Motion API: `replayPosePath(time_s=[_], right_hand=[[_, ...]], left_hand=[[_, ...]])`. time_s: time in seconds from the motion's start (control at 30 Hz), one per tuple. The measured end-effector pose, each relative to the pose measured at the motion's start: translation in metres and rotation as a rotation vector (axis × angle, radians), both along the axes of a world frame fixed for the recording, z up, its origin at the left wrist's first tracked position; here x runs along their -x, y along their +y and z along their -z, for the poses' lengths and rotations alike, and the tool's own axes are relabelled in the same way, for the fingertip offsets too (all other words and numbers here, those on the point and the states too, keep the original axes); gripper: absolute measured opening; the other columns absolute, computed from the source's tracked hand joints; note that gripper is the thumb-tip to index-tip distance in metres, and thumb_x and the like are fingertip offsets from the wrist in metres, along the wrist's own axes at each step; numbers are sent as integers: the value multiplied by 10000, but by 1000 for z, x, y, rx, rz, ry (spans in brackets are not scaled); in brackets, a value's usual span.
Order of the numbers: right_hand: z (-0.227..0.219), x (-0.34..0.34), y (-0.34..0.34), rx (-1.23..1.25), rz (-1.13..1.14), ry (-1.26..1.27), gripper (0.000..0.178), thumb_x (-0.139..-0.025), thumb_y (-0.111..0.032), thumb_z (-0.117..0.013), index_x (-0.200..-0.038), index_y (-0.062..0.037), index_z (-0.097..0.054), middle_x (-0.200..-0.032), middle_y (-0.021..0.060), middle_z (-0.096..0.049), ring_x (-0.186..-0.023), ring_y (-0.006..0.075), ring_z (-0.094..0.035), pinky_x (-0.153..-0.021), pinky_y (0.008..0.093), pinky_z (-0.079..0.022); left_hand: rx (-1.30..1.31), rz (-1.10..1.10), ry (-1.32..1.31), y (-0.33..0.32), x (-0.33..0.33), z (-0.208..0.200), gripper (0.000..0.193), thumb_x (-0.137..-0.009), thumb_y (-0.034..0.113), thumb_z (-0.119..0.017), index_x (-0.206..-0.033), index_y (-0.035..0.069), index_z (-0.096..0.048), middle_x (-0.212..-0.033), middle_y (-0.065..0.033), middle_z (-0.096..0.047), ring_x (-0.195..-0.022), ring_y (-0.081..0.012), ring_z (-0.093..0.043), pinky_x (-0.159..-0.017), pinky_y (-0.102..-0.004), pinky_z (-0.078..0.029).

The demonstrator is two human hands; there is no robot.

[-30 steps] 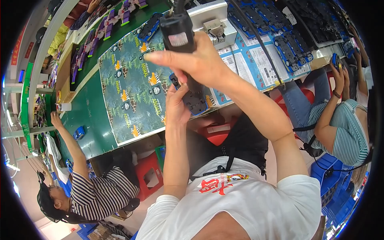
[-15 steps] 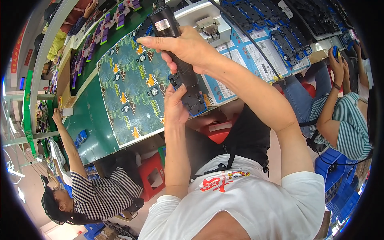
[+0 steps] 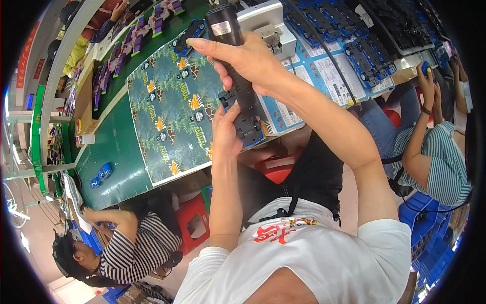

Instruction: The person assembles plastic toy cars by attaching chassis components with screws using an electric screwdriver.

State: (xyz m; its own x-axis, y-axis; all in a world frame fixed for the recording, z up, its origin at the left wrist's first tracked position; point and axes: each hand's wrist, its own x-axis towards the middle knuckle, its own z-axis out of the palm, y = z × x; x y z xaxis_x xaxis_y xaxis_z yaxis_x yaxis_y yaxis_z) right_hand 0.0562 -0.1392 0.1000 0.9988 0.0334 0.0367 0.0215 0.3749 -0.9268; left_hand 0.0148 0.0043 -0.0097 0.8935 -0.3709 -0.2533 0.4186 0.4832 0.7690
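Observation:
My right hand point(image 3: 255, 63) is wrapped round a black electric screwdriver point(image 3: 224, 28), with the thumb stretched along it to the left. The screwdriver points down at a blue toy car point(image 3: 249, 133), whose black underside faces up. My left hand point(image 3: 227, 133) grips this car from its left side, at the near edge of the table. The tool's tip is over the car; I cannot tell whether it touches a screw. Just beyond my right thumb, another blue toy car point(image 3: 191, 35) lies with its dark underside showing.
A patterned animal sheet point(image 3: 172, 116) covers the green table point(image 3: 114, 164). A metal fixture point(image 3: 271, 38) stands behind my right hand. Several upturned cars point(image 3: 367, 58) lie at the right, past a black cable point(image 3: 331, 58). Co-workers sit left point(image 3: 131, 248) and right point(image 3: 440, 157).
The screwdriver and my right hand have shifted slightly right. The left co-worker's hand has drawn back from the far table edge. Two small blue cars now show at the table's left.

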Motion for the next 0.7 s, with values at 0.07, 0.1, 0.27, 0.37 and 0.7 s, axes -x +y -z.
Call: replayPosePath(time_s=[0.07, 0.1, 0.27, 0.37, 0.7], right_hand=[[-7, 5, -5, 21, 27, -99, 438, -795, -433, -800, -706, -61, -586, -536, 15, -543, -422, 90, -523, -423, 231, -427], [-12, 7, -7, 31, 28, -146, 432, -816, -435, -780, -751, -55, -584, -556, 14, -547, -437, 88, -528, -441, 225, -443], [-17, 20, -39, 168, 363, -282, 423, -788, -404, -811, -629, -65, -615, -530, -6, -567, -479, 53, -543, -491, 217, -434], [14, 19, -61, 252, 437, -234, 292, -839, -302, -787, -779, -48, -657, -613, -2, -582, -533, 91, -559, -540, 238, -456], [63, 108, -77, 413, 1034, -309, 437, -841, -116, -752, -1196, 8, -531, -1137, 94, -606, -1066, 173, -566, -914, 340, -462]], left_hand=[[-22, -13, 3, -1, 0, -1, 286, -953, 159, -590, -1171, -26, -571, -1023, -143, -673, -845, -236, -684, -721, -390, -603], [-47, -34, 4, 1, 2, -2, 290, -963, 164, -581, -1184, -23, -567, -1023, -140, -674, -844, -230, -684, -728, -393, -604], [6, -38, 20, 2, -1, -5, 315, -985, 190, -558, -1240, 6, -555, -1001, -119, -676, -852, -212, -685, -765, -413, -603], [111, -12, 65, -3, 3, -3, 331, -986, 212, -565, -1257, 22, -554, -981, -104, -675, -853, -201, -683, -783, -423, -601], [21, 137, -5, -26, 52, -16, 408, -925, 161, -648, -1282, 4, -529, -1011, -111, -658, -835, -192, -667, -707, -363, -594]])
